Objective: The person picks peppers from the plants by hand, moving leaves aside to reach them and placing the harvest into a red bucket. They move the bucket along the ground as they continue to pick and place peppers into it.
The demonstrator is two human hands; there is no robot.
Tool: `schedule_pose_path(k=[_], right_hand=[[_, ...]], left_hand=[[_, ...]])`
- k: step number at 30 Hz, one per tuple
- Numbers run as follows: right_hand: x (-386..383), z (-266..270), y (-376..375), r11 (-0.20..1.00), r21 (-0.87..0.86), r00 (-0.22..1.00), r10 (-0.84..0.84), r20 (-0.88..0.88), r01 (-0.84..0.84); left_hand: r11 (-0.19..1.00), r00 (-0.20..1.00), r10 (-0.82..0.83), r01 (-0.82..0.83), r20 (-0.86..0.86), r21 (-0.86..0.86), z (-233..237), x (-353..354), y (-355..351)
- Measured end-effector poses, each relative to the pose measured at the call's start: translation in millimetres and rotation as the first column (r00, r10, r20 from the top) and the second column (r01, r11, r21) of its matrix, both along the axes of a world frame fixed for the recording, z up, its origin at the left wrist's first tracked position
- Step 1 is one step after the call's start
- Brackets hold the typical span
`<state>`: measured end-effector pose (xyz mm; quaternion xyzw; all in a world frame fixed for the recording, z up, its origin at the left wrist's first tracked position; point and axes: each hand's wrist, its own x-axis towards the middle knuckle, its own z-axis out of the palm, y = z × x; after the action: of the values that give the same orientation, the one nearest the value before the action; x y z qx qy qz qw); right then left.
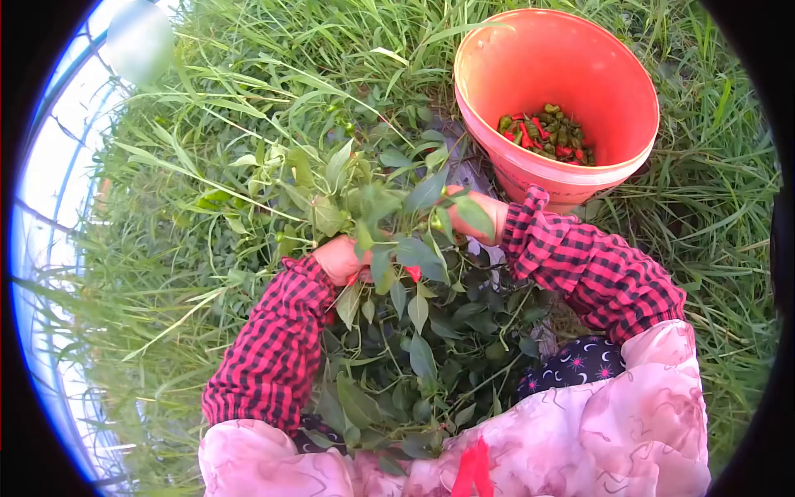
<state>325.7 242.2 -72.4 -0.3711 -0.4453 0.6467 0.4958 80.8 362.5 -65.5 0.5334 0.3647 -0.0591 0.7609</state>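
A leafy chili plant (414, 331) fills the middle of the head view, between my two arms in red-and-black checked sleeves. My left hand (341, 258) is half buried in the leaves, fingers closed around red chilies (411, 271) that peek out beside it. My right hand (478, 212) reaches into the top of the plant, mostly covered by leaves; its fingers look closed on a stem or small pod, and which one I cannot tell. An orange bucket (497, 74) stands just beyond my right hand, with red and green chilies (546, 132) at its bottom.
Tall green grass (248, 124) surrounds the plant and bucket on every side. A wire fence (50, 232) runs along the far left edge. Pink floral cloth (596, 431) covers my lap at the bottom.
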Motion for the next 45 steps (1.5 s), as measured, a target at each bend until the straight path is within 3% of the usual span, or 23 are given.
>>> schedule_pose_path(k=[1, 5, 9, 11, 13, 14, 16, 17, 19, 20, 21, 22, 23, 25, 26, 27, 29, 30, 32, 35, 39, 43, 45], right_hand=[[5, 10, -7, 0.969, -0.247, 0.985, -0.019, -0.172, -0.025], [33, 34, -32, 0.971, -0.225, 0.99, 0.057, -0.128, -0.085], [27, 31, -36, 0.976, -0.18, 0.992, -0.112, 0.064, 0.122], [32, 42, -42, 0.974, -0.041, 0.972, -0.224, -0.071, 0.222], [42, 61, -53, 0.998, 0.06, 0.93, 0.04, -0.366, -0.02], [46, 67, -56, 0.984, 0.153, 0.88, 0.151, -0.451, -0.091], [53, 76, -60, 0.957, 0.262, 0.801, 0.256, -0.542, -0.128], [54, 82, -59, 0.947, 0.277, 0.816, 0.287, -0.502, -0.162], [38, 85, -57, 0.991, 0.067, 0.987, 0.12, -0.109, -0.113], [19, 66, -46, 0.984, 0.181, 0.99, -0.027, 0.138, 0.002], [-2, 38, -35, 0.946, 0.313, 0.914, -0.197, 0.355, 0.082], [-18, 23, -36, 0.927, 0.355, 0.864, -0.275, 0.422, 0.122], [-29, 15, -38, 0.903, 0.401, 0.803, -0.351, 0.482, 0.154], [-39, 12, -39, 0.761, 0.64, 0.645, -0.544, 0.537, 0.11], [-46, -1, -35, 0.749, 0.661, 0.537, -0.546, 0.643, -0.031], [-40, 27, -41, 0.909, 0.338, 0.37, -0.234, 0.899, -0.245], [-50, 8, -42, 0.907, 0.418, 0.676, -0.276, 0.683, -0.052], [-53, 4, -44, 0.907, 0.417, 0.675, -0.276, 0.684, -0.051], [-56, -1, -49, 0.882, 0.461, 0.767, -0.363, 0.528, 0.1], [-60, -20, -44, 0.894, 0.448, 0.639, -0.358, 0.681, 0.023], [-56, -40, -45, 0.952, 0.3, 0.804, -0.131, 0.58, -0.062], [-43, 24, -54, 0.957, 0.21, 0.553, -0.066, 0.83, -0.201], [-41, 37, -51, 0.957, 0.14, 0.472, -0.004, 0.882, -0.254]], left_hand=[[0.998, 0.999, -0.042, 0.041, -0.018, -0.042, 8, 3, -3], [0.963, 0.99, 0.07, -0.035, 0.121, -0.267, 20, -3, -10], [0.971, 0.981, 0.191, -0.184, 0.03, -0.151, 34, 19, -24], [0.96, 0.957, 0.269, -0.257, 0.109, -0.113, 39, 23, -32], [0.979, 0.961, 0.179, -0.153, 0.212, -0.135, 22, 13, -12], [0.93, 0.941, 0.226, -0.132, 0.251, -0.343, 13, 9, -6], [0.944, 0.947, 0.226, -0.156, 0.227, -0.29, 16, 13, -12], [0.957, 0.954, 0.22, -0.171, 0.203, -0.234, 17, 15, -14], [0.958, 0.951, 0.202, -0.143, 0.236, -0.248, 16, 21, -19], [0.965, 0.943, 0.236, -0.199, 0.236, -0.169, 18, 24, -25], [0.963, 0.933, 0.27, -0.256, 0.238, -0.09, 19, 26, -31], [0.941, 0.94, 0.247, -0.175, 0.236, -0.29, 12, 21, -28], [0.943, 0.941, 0.242, -0.17, 0.235, -0.287, 16, 23, -37], [0.999, 0.963, -0.013, 0.021, 0.27, -0.029, 29, 30, -59], [0.994, 0.985, 0.008, 0.011, 0.171, -0.111, 2, 19, -44], [0.993, 0.953, -0.055, 0.021, 0.297, 0.115, 21, 13, -55], [0.991, 0.973, 0.085, -0.062, 0.213, -0.115, -3, -2, -42], [0.991, 0.973, 0.084, -0.06, 0.214, -0.116, 1, 1, -44], [0.927, 0.973, -0.202, 0.154, 0.11, 0.342, 8, 12, -50], [0.994, 0.988, -0.082, 0.073, 0.129, 0.077, -6, 7, -54], [0.987, 0.978, -0.135, 0.119, 0.156, 0.106, -16, -5, -57], [0.816, 0.948, -0.317, 0.292, -0.037, 0.499, -15, -4, -55], [0.827, 0.941, -0.339, 0.309, -0.022, 0.47, -9, 0, -59]])
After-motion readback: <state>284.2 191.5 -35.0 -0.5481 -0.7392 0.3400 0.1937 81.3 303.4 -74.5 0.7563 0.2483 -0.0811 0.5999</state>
